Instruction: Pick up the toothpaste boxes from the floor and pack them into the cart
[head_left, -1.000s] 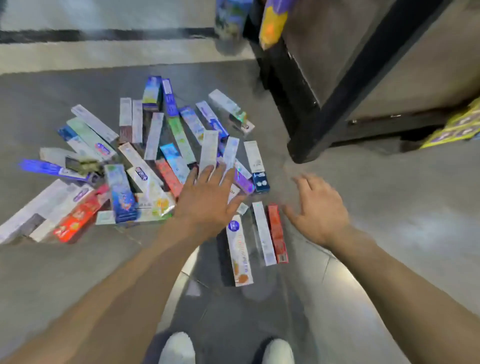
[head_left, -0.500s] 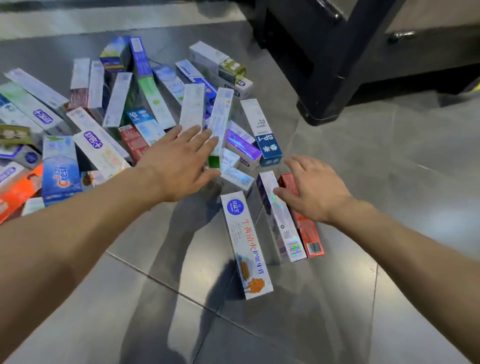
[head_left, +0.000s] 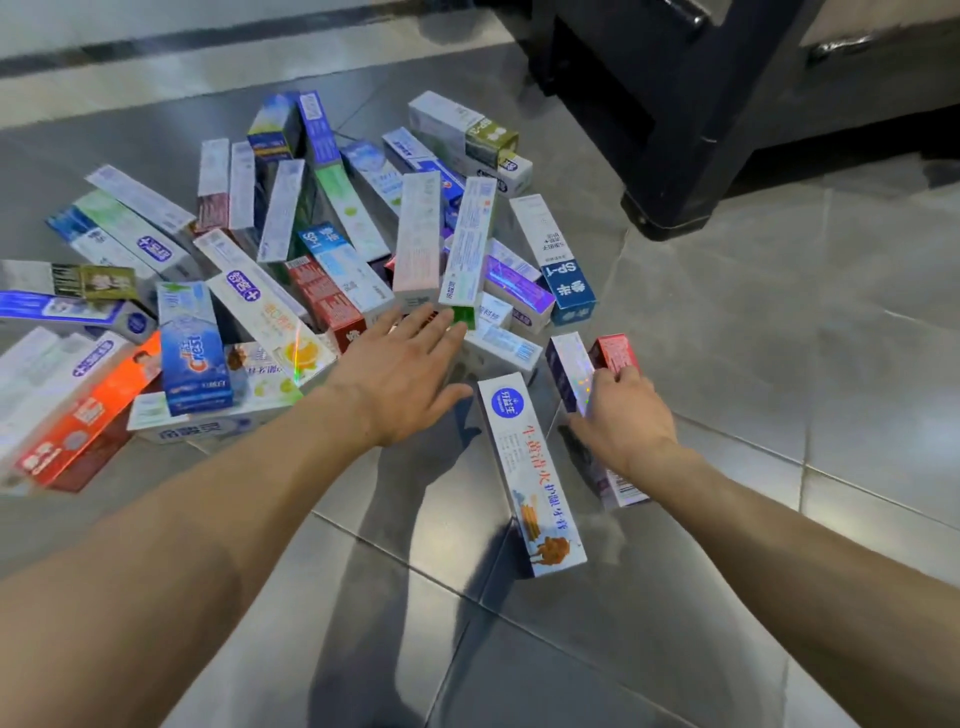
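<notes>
Several toothpaste boxes lie in a loose pile (head_left: 291, 260) on the grey tiled floor. My left hand (head_left: 400, 374) reaches over the pile's near edge with straight fingers, its tips touching a white box with a green end (head_left: 467, 244). My right hand (head_left: 623, 415) lies over a shiny purple box (head_left: 569, 364) and a red box (head_left: 613, 353) side by side, thumb left of the purple one, fingers curled over the red one. Between my hands lies a long white box with a blue circle (head_left: 530, 467).
A black frame with a foot (head_left: 670, 156) stands on the floor at the upper right; I cannot tell whether it is the cart. A blue Crest box (head_left: 192, 348) and an orange box (head_left: 104, 400) lie at the pile's left. Open grey tiles (head_left: 805, 364) spread to the right.
My right hand has closed round the purple and red boxes. My left hand has slid forward to the green-ended box. The view has pulled back slightly.
</notes>
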